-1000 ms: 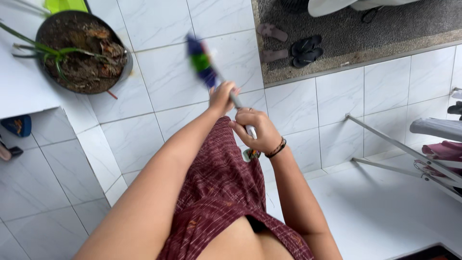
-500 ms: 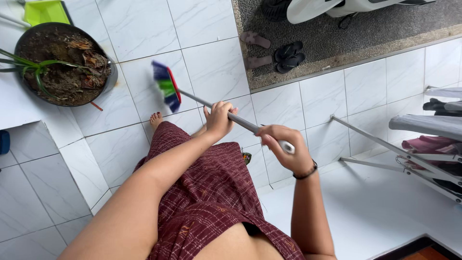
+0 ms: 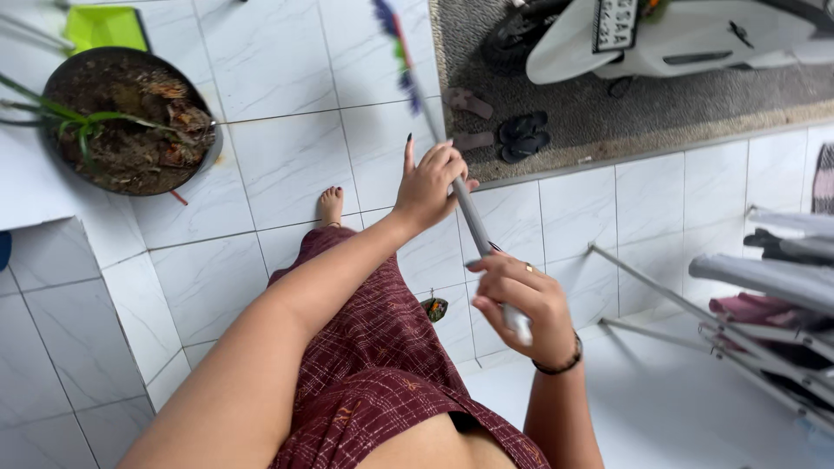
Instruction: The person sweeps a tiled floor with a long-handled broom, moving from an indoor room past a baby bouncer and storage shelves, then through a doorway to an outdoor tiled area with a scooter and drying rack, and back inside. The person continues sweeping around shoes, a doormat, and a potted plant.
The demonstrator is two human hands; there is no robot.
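The left hand (image 3: 432,184) is wrapped around the grey handle of a broom (image 3: 466,208), gripping it partway up the shaft with the forefinger lifted straight off the pole and the other fingers curled round it. The right hand (image 3: 521,300) grips the same handle lower down, at its near end, fingers closed about the pale tip; a ring shows on one finger and a dark bracelet (image 3: 560,363) circles the wrist. The handle runs as one slanted line between the two hands, passing up and away beyond the left hand to the blurred, multicoloured bristle head (image 3: 398,43), which sits well past the left fingertips above the white tiled floor (image 3: 278,148).

To the left of the left hand, a bare foot (image 3: 330,205) stands on the tiles below a maroon patterned skirt (image 3: 365,365). Further left lies a round dark pot of soil with long green leaves (image 3: 122,122), and a green dustpan (image 3: 102,28) beyond it. Beyond the left hand, on a grey mat (image 3: 608,113), lie pairs of sandals (image 3: 521,135) beside a white scooter (image 3: 678,39). To the right of the right hand stands a metal drying rack with cloths (image 3: 764,295). A small dark object (image 3: 433,307) lies on the floor just left of the right hand.
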